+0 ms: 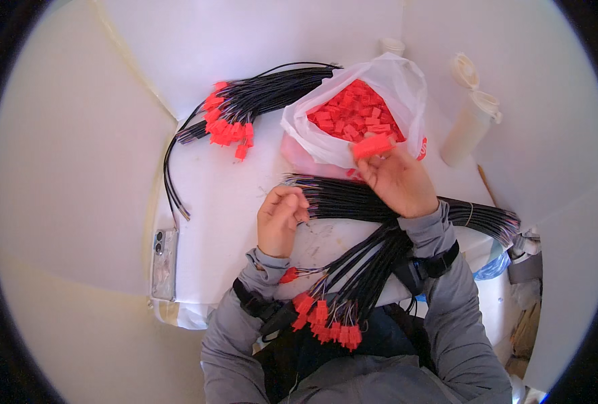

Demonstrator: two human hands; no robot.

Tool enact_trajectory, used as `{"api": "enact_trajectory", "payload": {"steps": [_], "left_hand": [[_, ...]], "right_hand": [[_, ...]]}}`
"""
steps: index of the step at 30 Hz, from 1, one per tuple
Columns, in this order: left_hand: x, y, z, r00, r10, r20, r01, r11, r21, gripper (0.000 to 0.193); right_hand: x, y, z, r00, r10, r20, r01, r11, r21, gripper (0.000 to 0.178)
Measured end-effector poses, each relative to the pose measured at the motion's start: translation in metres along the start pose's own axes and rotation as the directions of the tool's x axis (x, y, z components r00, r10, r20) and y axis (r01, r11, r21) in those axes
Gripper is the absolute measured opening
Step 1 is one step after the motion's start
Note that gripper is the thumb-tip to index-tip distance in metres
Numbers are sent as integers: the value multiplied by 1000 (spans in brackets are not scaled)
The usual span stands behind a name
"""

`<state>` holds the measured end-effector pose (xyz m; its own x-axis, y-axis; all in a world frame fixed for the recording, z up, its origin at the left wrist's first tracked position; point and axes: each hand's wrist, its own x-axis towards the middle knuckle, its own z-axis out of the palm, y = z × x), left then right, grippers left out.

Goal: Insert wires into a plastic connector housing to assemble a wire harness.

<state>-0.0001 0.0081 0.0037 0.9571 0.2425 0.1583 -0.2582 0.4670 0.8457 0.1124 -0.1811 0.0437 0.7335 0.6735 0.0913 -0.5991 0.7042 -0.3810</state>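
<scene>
Just in front of the white bag (pixel 407 87) of red connectors, the right hand (pixel 401 180) pinches a red connector housing (pixel 373 145), light, rigid plastic best gripped by its flat sides, while the left hand (pixel 280 221) curls closed on limp black wires (pixel 346 198) beside it.

We see red connectors (pixel 355 114) of matt moulded plastic, heaped in a thin, crinkled, glossy plastic bag (pixel 393 81). Our right hand (pixel 399 180) pinches one such connector (pixel 373 145). The black wires (pixel 353 198) look smooth, with a slight sheen. The white surface (pixel 225 182) looks matt and scuffed; our sleeves (pixel 460 310) are soft grey cloth
</scene>
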Motion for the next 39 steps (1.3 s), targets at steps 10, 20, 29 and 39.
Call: {"api": "enact_trajectory", "payload": {"steps": [10,20,29,39], "left_hand": [[-1,-5,10,953,241,181,-294,879,375,36],[-3,-2,8,958,211,195,-273,883,383,23],[-3,-7,6,977,8,214,-72,954,292,25],[-1,-3,4,961,-178,213,226,947,-228,36]], "right_hand": [[-12,45,6,951,304,50,-268,896,-353,25],[-14,48,6,960,277,-40,-256,810,-527,24],[-17,54,7,991,-125,49,98,425,-900,19],[-1,18,4,964,-265,-12,260,951,-165,28]]}}
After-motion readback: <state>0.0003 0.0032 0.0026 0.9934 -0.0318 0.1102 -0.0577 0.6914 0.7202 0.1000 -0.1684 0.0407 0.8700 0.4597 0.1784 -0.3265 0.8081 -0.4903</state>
